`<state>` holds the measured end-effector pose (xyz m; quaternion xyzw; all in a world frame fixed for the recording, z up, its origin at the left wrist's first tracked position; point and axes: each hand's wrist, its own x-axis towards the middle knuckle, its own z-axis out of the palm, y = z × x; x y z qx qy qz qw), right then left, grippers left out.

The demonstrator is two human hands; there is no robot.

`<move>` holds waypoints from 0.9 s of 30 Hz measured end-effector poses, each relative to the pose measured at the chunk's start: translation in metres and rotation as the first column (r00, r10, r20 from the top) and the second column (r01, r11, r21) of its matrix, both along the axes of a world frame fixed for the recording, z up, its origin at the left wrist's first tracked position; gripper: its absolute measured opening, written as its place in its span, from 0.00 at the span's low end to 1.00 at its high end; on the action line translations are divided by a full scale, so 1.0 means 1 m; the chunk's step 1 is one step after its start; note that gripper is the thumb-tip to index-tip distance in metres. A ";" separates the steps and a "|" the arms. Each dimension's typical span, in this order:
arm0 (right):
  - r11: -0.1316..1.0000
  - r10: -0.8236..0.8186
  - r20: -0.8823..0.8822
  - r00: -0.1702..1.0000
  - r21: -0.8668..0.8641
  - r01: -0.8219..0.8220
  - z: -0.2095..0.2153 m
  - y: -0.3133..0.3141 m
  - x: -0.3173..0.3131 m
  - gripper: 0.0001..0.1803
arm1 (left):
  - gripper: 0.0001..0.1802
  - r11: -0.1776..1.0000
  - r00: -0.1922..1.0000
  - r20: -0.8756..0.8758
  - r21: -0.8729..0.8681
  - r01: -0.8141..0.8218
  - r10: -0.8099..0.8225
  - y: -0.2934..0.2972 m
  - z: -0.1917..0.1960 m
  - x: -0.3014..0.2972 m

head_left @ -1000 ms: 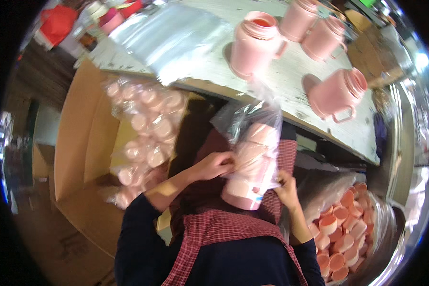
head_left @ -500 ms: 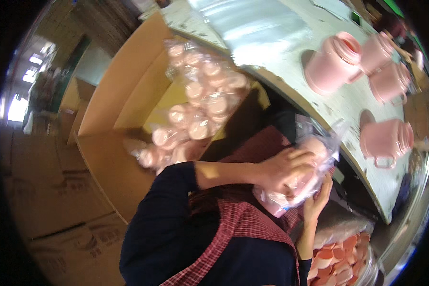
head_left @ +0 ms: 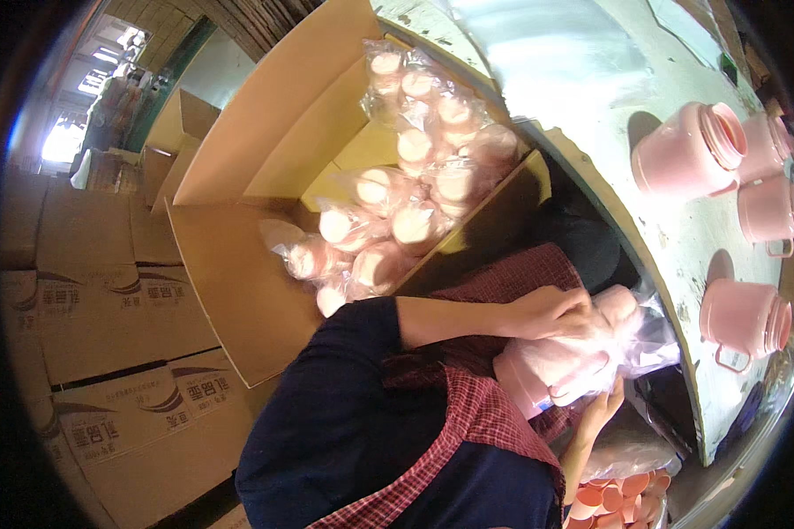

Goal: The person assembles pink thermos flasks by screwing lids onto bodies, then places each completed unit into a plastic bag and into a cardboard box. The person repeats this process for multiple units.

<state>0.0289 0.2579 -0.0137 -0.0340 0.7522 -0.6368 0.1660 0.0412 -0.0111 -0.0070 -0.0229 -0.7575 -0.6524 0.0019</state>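
Note:
A pink plastic jug in a clear plastic bag [head_left: 538, 375] lies tilted across my lap, beside the table edge. My left hand [head_left: 551, 313] is closed on the bag from above, its fingers curled into the film. From below, my right hand [head_left: 602, 407] grips the same bagged jug near the bunched end of the film. The plastic and the hands hide part of the jug. To my left, an open cardboard box [head_left: 238, 282] holds several bagged pink jugs [head_left: 415, 225] with pale round ends.
On the white table [head_left: 653, 229] to the right stand several bare pink jugs [head_left: 686, 152] with handles and threaded necks. Flat clear bags [head_left: 556, 53] lie at its far part. A sack of pink cups [head_left: 613, 498] sits lower right. Closed cartons [head_left: 132, 423] cover the left side.
The view has shifted, so box and table appear farther right. Both hands keep hold of the bagged jug; the bag's loose end now lies bunched toward the table.

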 end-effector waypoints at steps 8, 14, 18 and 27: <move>0.956 -0.196 0.352 0.915 -0.140 0.258 -0.016 0.024 0.020 0.18 | 0.17 0.999 0.996 0.070 0.014 0.045 -0.045 -0.012 -0.015 0.043; 0.938 -0.161 0.274 0.948 -0.255 0.233 -0.005 0.007 -0.003 0.22 | 0.15 0.997 0.998 -0.068 0.074 -0.007 0.012 -0.021 0.011 0.020; 0.944 -0.232 0.423 0.876 -0.121 0.308 -0.004 -0.001 -0.010 0.20 | 0.17 0.991 0.813 -0.567 -0.083 0.103 -0.132 -0.001 0.033 -0.012; 0.977 -0.019 0.184 0.983 -0.203 0.057 0.025 -0.007 -0.017 0.15 | 0.12 0.867 0.538 -0.682 -0.428 0.256 -0.496 0.003 0.032 -0.040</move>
